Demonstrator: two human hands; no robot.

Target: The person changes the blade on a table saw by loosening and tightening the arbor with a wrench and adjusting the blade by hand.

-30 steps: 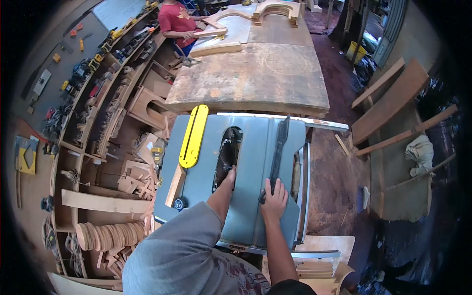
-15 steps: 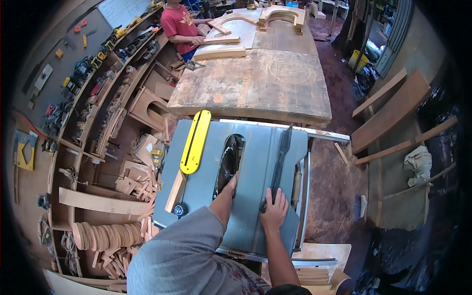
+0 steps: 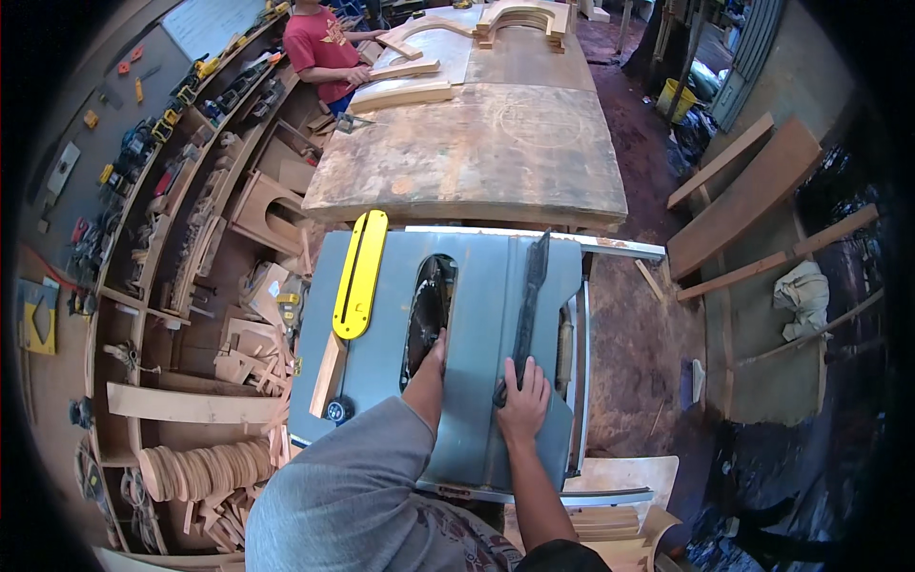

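Note:
My left hand reaches into the oval opening of a grey table saw, at the dark toothed blade; its fingers are mostly hidden there. My right hand has its fingers bent round the lower end of a long black tool lying along the saw's right side. A yellow slotted insert plate lies on the top left, above a wooden strip and a small round gauge.
A wooden workbench stands beyond, with curved wooden pieces and a person in a red shirt at its left. Tool shelves line the left. Boards lean on the right; wood offcuts are stacked lower left.
My hands stay in about the same places. The view has shifted slightly, first moving the scene down, then a little left and up.

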